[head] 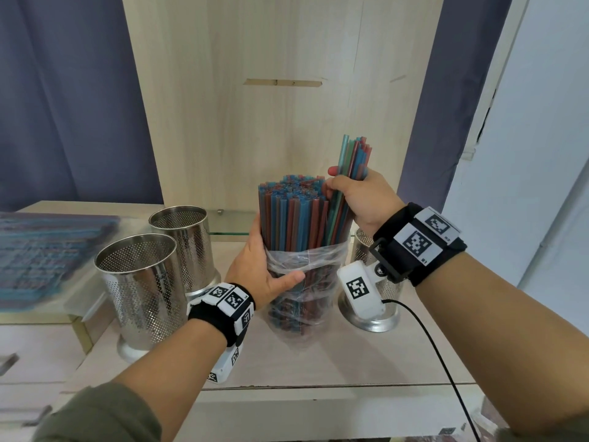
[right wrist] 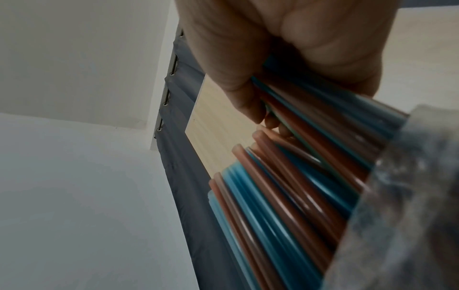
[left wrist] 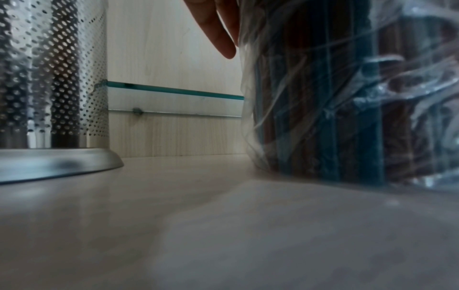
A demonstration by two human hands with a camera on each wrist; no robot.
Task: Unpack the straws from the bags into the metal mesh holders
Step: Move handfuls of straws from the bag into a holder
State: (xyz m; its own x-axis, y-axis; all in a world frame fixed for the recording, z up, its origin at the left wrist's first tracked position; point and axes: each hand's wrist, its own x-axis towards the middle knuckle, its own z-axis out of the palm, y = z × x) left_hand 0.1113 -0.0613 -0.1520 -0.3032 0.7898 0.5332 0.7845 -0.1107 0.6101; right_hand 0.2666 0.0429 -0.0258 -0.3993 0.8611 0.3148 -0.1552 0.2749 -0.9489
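Observation:
A clear plastic bag [head: 302, 282] stands upright on the shelf, full of blue, red and green straws [head: 290, 215]. My left hand [head: 261, 266] grips the bag round its middle; its fingers [left wrist: 223, 29] show against the plastic [left wrist: 347, 98] in the left wrist view. My right hand [head: 353, 196] holds a handful of straws [head: 353, 157] raised partly above the others, their lower ends still in the bag. The right wrist view shows those straws [right wrist: 310, 121] running under the curled fingers [right wrist: 238, 78]. Two empty metal mesh holders [head: 140, 282] [head: 181, 237] stand to the left. A third holder [head: 369, 311] stands behind my right wrist.
More packed straws [head: 47, 250] lie on a raised surface at the left. A wooden back panel [head: 280, 90] and a glass strip [left wrist: 174, 98] close the rear. A black cable [head: 439, 371] runs from my right wrist camera across the shelf [head: 318, 365].

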